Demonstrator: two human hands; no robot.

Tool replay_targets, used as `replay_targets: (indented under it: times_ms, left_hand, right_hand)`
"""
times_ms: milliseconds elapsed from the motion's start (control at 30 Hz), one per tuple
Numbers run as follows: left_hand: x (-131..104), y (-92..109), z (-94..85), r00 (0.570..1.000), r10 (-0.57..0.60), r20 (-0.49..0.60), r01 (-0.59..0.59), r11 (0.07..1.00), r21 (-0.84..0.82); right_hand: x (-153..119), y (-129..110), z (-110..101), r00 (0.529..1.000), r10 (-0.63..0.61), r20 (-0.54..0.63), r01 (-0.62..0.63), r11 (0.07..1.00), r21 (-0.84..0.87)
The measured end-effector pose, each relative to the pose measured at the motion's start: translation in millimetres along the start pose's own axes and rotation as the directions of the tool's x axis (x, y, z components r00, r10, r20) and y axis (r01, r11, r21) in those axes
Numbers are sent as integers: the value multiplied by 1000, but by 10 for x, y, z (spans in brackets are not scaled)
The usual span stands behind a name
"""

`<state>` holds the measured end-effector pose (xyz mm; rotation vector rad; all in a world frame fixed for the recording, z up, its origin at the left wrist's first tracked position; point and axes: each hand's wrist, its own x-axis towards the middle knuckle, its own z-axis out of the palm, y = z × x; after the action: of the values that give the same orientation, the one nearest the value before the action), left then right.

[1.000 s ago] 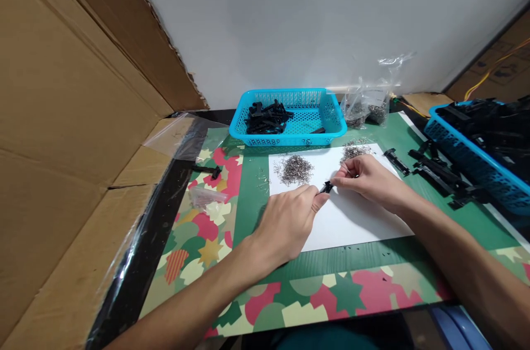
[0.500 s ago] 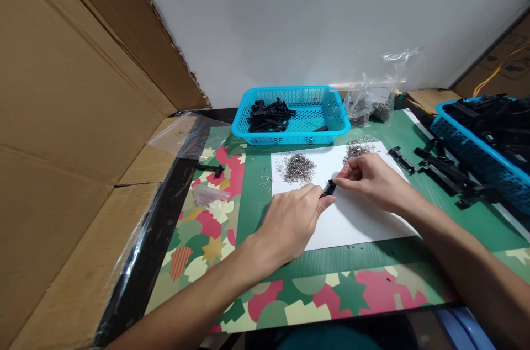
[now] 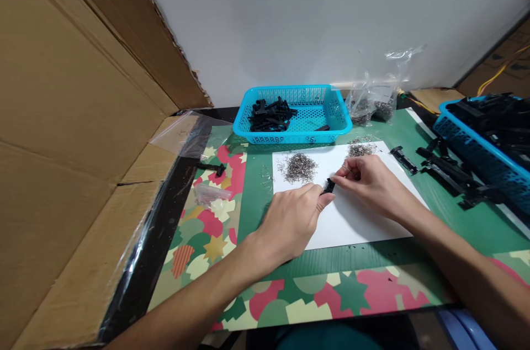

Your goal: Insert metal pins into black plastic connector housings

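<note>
- No word, number or brand is legible.
- Clear plastic bag [image 3: 364, 97], just right of the central blue basket [image 3: 292, 139]: a pale label-like patch [image 3: 384, 91] shows on it, too small and blurred for any print to be read.
- Brown cardboard [image 3: 505, 43], well to the right of that basket: dark printed marks [image 3: 520, 67], shadowed, their meaning unclear.

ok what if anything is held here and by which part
The left hand grips a narrow black plastic piece by its near end. The right hand is at its far end; whether it pinches anything is unclear.
</note>
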<state>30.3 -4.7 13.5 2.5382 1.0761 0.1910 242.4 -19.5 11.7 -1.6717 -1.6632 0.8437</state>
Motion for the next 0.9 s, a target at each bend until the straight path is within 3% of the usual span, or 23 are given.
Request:
replay_targets:
  times_ms: [267,467,567,633,700,800,900]
  left_hand:
    - [11,23,-46,999,-46,26,47,998,-44]
    - [13,25,-61,998,-54,29,56,997,-47]
    - [11,27,-64,998,-52,35,54,997,-51]
    - [7,24,-60,998,-52,37,54,997,-49]
    - [0,14,-51,999,-38,33,40,998,-48]
    - [-13,-6,-26,998,67,18,-66,997,-49]
    - [-25,-12,0,984,177,13,-177,984,-21]
  right_hand:
    - [11,12,30,999,-32,-22,31,998,-52]
    - [48,64,-60,996,-10,90,2,996,90]
    - [41,53,-128,991,14,134,-20,999,42]
    - [23,32,-151,997,39,73,-39,999,-8]
    - [-2,11,-148,996,53,-74,-54,999,-2]
    - [-33,-6,-117,961,46,-272,2,985,172]
    - [-43,1,-96,936,-14,-351,152,917,369]
